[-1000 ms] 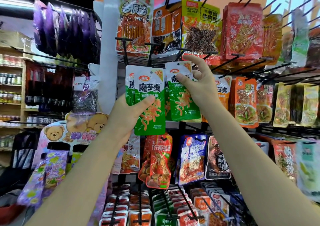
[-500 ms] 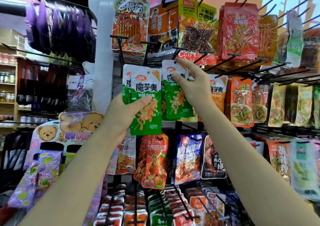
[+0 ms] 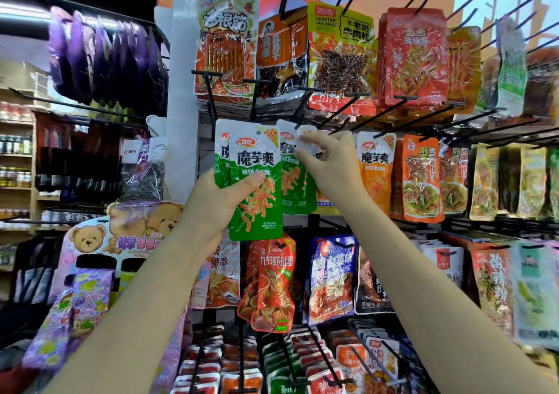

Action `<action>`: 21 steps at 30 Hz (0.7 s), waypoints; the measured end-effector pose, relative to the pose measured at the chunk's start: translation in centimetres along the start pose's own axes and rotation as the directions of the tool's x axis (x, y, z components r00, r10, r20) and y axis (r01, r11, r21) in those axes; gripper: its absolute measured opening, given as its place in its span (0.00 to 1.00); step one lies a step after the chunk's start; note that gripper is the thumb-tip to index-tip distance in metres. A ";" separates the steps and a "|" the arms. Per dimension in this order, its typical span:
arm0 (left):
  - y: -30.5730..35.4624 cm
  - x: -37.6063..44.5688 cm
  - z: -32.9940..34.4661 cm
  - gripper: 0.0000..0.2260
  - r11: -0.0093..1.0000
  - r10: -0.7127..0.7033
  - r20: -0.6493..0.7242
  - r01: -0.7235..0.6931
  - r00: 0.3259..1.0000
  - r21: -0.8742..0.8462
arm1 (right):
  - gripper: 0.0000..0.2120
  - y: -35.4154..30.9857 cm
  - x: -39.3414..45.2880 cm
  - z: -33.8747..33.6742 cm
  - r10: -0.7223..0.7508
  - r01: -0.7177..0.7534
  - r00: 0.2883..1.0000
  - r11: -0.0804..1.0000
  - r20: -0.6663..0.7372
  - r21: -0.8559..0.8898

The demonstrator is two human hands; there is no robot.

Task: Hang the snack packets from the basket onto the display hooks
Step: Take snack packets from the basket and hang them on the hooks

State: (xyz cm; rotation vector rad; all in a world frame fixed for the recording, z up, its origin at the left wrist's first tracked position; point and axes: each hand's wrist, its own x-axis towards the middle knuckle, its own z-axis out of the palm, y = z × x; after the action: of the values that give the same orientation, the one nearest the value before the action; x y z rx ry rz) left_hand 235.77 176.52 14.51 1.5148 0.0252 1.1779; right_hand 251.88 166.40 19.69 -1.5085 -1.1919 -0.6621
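Centre frame: right hand (image 3: 329, 164) pinched the white top of one green packet (image 3: 295, 182) just under a black hook (image 3: 299, 121). Best to line the punched hole with the hook tip, then slide back. Left hand (image 3: 220, 203) gripped two green packets (image 3: 257, 182) (possibly more behind). Basket not in view.

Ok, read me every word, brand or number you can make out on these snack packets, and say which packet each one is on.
"魔芋爽" and "20%": front green packet, held by the left hand.
"魔芋爽": orange packet.
"VEGETARIAN MEAT" and "老妈牛肉粒": yellow packet.
"九节虾扯蛋": red packet.
"100%": orange-and-white packet.
The green packet pinched by the right hand is partly covered; smaller print is blurred.
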 end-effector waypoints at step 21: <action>0.0 -0.2 0.7 0.04 0.999 0.031 -0.078 -0.029 0.997 0.028 | 0.12 -0.5 0.5 -1.4 -0.034 0.041 0.999 0.900 -0.024 0.433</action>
State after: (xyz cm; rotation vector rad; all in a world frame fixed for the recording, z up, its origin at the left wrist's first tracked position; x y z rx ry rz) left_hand 236.16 175.86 14.44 1.4964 0.0712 1.2648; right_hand 251.84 165.20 20.70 -1.1032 -1.2612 -0.3953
